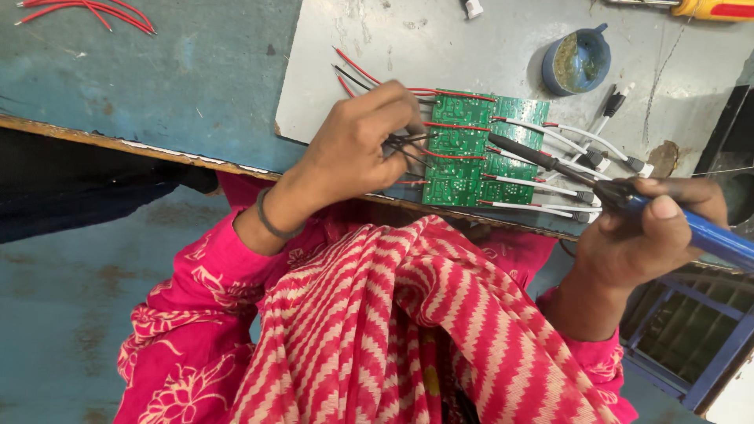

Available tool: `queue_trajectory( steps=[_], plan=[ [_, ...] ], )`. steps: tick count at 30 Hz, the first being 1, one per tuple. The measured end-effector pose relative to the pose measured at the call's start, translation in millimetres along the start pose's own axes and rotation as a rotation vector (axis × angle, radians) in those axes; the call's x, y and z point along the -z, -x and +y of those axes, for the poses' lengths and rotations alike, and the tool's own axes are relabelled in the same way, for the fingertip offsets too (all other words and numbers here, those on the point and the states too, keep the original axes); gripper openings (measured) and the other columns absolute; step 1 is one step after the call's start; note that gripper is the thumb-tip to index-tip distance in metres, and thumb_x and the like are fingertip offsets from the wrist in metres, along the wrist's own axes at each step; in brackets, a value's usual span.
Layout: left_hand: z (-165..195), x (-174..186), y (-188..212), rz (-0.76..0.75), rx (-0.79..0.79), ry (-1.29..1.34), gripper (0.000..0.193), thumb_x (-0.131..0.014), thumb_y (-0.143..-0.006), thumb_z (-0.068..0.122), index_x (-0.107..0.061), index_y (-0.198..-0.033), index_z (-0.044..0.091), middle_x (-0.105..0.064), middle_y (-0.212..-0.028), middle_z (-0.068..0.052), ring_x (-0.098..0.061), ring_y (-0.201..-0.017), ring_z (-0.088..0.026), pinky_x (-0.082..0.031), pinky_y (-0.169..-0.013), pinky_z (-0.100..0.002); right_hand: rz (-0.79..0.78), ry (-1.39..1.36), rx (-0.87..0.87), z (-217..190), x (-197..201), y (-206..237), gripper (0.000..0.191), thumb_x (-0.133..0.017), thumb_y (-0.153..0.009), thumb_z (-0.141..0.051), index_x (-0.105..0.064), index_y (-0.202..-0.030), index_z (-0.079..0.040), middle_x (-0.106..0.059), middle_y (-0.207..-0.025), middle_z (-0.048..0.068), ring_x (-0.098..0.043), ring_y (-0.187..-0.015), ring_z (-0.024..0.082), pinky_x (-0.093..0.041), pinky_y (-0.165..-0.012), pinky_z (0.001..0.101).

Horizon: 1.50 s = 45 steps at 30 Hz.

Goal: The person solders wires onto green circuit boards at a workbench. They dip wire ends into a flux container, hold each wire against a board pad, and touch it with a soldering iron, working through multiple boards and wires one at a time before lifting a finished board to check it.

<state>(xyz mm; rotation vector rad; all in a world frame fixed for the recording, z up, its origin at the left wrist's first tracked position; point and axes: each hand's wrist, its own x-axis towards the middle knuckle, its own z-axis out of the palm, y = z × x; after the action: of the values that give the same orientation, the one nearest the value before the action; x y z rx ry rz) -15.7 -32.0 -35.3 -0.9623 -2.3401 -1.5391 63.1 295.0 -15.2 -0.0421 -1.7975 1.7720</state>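
Observation:
A green circuit board (471,153) with red, black and white wires lies on a grey plate (440,47) near the bench's front edge. My left hand (357,145) rests at the board's left side, fingers pinching thin black wires (408,145) against it. My right hand (652,228) grips a soldering iron with a blue handle (711,235); its dark tip (510,147) touches the middle of the board. White leads with black ends (585,161) fan out to the board's right.
A small blue pot of paste (577,63) stands behind the board. Loose red wires (86,14) lie at the far left of the blue bench. A yellow-handled tool (715,8) lies at the top right. A blue metal frame (691,330) sits low right.

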Motion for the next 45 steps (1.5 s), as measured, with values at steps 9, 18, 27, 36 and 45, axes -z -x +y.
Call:
queue_trajectory(
  steps=[9,18,27,36,45],
  plan=[
    [-7,1,-6,-0.046,0.1,0.049,0.015,-0.077,-0.088,0.007,-0.069,-0.097,-0.001,-0.059,-0.1,-0.012,-0.064,-0.085,-0.028,-0.051,-0.073,-0.038,-0.067,-0.012,-0.067,2,-21,-1,0.029,-0.067,-0.1,-0.02,-0.056,-0.096,0.007,-0.061,-0.087,0.016,-0.044,-0.049,0.015,-0.038,-0.048,0.0235],
    [-9,1,-7,-0.039,0.093,0.03,0.019,-0.08,-0.089,0.009,-0.071,-0.101,-0.002,-0.059,-0.104,-0.012,-0.064,-0.087,-0.027,-0.052,-0.076,-0.037,-0.132,0.01,-0.061,11,-25,1,0.03,-0.068,-0.101,-0.02,-0.057,-0.093,0.007,-0.061,-0.085,0.015,-0.048,-0.054,0.016,-0.04,-0.05,0.0246],
    [-10,4,-8,-0.068,0.126,0.055,0.02,-0.081,-0.088,0.011,-0.07,-0.099,-0.002,-0.058,-0.105,-0.011,-0.064,-0.085,-0.025,-0.052,-0.074,-0.035,-0.165,-0.018,-0.134,11,-31,4,0.026,-0.07,-0.101,-0.018,-0.059,-0.097,0.005,-0.064,-0.087,0.014,-0.051,-0.05,0.012,-0.04,-0.046,0.0211],
    [-6,4,-6,-0.049,0.123,0.03,0.017,-0.08,-0.093,0.012,-0.07,-0.099,0.0,-0.058,-0.105,-0.011,-0.066,-0.085,-0.024,-0.053,-0.074,-0.035,-0.218,-0.041,-0.116,17,-29,3,0.026,-0.071,-0.102,-0.018,-0.06,-0.095,0.005,-0.065,-0.086,0.014,-0.047,-0.047,0.009,-0.037,-0.044,0.0198],
    [-5,5,-6,-0.053,0.127,0.03,0.017,-0.08,-0.092,0.011,-0.069,-0.098,-0.001,-0.058,-0.105,-0.011,-0.065,-0.085,-0.024,-0.053,-0.073,-0.035,-0.28,0.05,0.106,19,-30,2,0.031,-0.075,-0.101,-0.018,-0.064,-0.092,0.01,-0.068,-0.085,0.018,-0.055,-0.058,0.021,-0.044,-0.055,0.0283]
  ],
)
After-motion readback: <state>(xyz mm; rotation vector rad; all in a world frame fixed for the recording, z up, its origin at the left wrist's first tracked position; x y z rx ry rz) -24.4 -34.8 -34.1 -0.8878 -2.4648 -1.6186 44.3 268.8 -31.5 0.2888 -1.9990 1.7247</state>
